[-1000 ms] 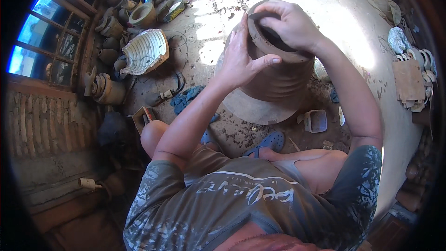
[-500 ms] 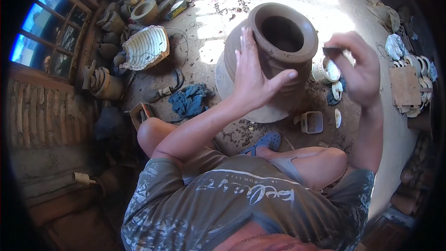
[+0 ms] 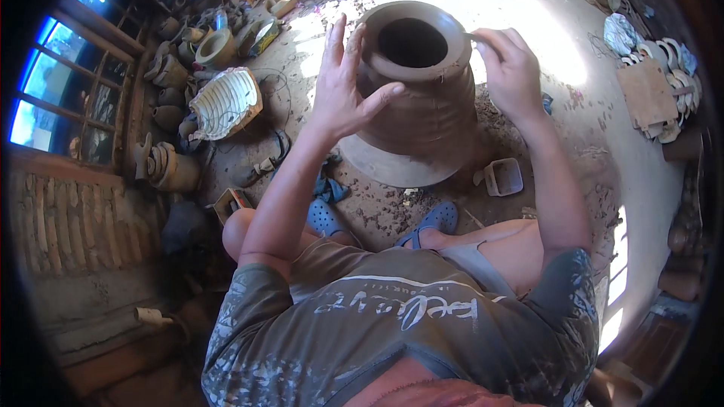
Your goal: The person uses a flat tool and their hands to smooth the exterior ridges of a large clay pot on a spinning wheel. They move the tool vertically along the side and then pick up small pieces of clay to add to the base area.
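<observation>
A large brown clay pot [image 3: 418, 117] with a wide mouth and thick rim stands upright on a round flat disc [image 3: 377, 164] in front of me. My left hand [image 3: 343, 94] is open at the pot's left side, fingers up and thumb spread across its neck. Whether the fingers touch the clay I cannot tell. At the right of the rim, my right hand [image 3: 513, 71] pinches a small dark flat piece [image 3: 475, 38], its tip at the rim's outer edge. Most of that piece is hidden by the fingers.
A plastic tub [image 3: 504, 178] sits right of the disc, and a dark blue cloth [image 3: 329, 189] lies by my foot. On the left are a ribbed white shell-like piece [image 3: 226, 103] and several clay pots [image 3: 216, 48]. Stacked pieces and a brown board [image 3: 647, 96] stand at right.
My left hand has moved left, off the front of the pot's neck to its side. The right hand has brought the dark piece to the rim. My view has shifted slightly.
</observation>
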`<state>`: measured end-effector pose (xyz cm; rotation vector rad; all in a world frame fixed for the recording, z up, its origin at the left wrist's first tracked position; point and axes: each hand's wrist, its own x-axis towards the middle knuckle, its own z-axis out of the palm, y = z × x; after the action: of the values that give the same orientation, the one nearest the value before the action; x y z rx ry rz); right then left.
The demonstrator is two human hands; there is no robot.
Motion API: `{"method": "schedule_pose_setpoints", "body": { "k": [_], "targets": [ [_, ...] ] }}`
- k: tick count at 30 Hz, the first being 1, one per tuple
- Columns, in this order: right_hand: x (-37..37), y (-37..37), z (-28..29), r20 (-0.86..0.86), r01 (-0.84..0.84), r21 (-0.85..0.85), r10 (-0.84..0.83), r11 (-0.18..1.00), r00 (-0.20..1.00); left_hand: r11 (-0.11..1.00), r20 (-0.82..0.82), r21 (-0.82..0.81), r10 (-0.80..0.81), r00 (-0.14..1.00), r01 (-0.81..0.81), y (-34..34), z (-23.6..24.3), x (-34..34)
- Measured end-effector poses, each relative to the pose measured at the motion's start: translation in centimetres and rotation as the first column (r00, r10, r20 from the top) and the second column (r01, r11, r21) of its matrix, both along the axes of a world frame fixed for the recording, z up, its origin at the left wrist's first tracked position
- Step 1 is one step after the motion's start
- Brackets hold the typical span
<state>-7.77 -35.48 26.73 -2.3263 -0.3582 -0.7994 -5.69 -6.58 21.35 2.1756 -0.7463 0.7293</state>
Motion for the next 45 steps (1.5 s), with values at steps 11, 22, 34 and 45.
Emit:
{"method": "schedule_pose_setpoints", "body": {
  "k": [11,22,34,45],
  "targets": [
    [-2.9,4.0,-0.2,0.079,0.096,-0.34,-0.074,0.935,0.994,0.995,-0.06,-0.041,-0.088,0.994,0.085,-1.8,-2.3,-1.4],
    [-11.3,9.0,-3.7,-0.224,-0.312,0.557,0.5,0.77,0.836,0.92,-0.608,-0.385,-0.191,0.771,-0.075,4.7,0.7,-4.5],
    [-2.3,2.1,-4.0,0.116,0.029,0.39,-0.08,0.92,0.99,0.819,0.253,0.574,-0.166,0.953,-0.01,-4.2,7.1,-2.3],
    [-8.2,7.3,-5.4,0.053,-0.185,0.622,0.195,0.761,0.979,0.857,0.17,0.495,-0.254,0.952,0.14,-4.0,7.0,-3.3]
  ]
}}
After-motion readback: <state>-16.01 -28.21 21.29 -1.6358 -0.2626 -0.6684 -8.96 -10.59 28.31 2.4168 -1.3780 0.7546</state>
